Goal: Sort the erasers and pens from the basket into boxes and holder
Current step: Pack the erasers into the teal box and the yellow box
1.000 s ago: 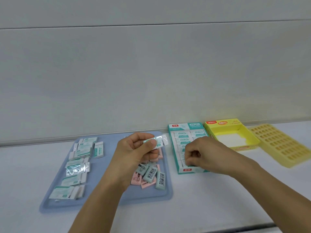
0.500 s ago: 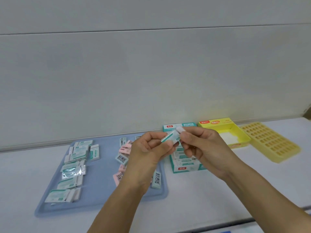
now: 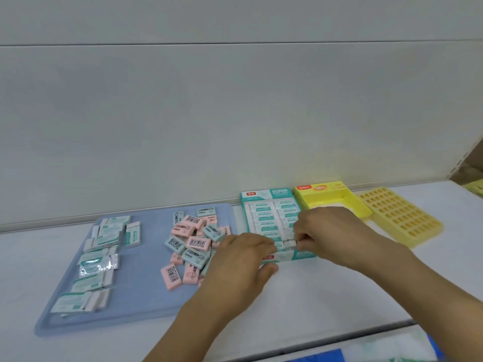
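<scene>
My left hand [image 3: 241, 259] is resting at the near end of the teal box [image 3: 257, 205], fingers loosely curled, gripping nothing visible. My right hand [image 3: 326, 232] is pinching a white eraser [image 3: 289, 243] in the box's near row, its long axis lying left-right. Beyond, the yellow box [image 3: 350, 202] is standing.

The near end of the teal box [image 3: 270, 212] is covered by the left hand [image 3: 241, 259] and the right hand [image 3: 326, 231], so its front row cannot be read. The white eraser [image 3: 288, 243] pinched there is mostly hidden by fingers. Erasers left of the teal box are partly concealed behind the left hand. Print on every wrapper is blurred. Part of the yellow box [image 3: 330, 197], right of the teal box, is masked by the right hand.
</scene>
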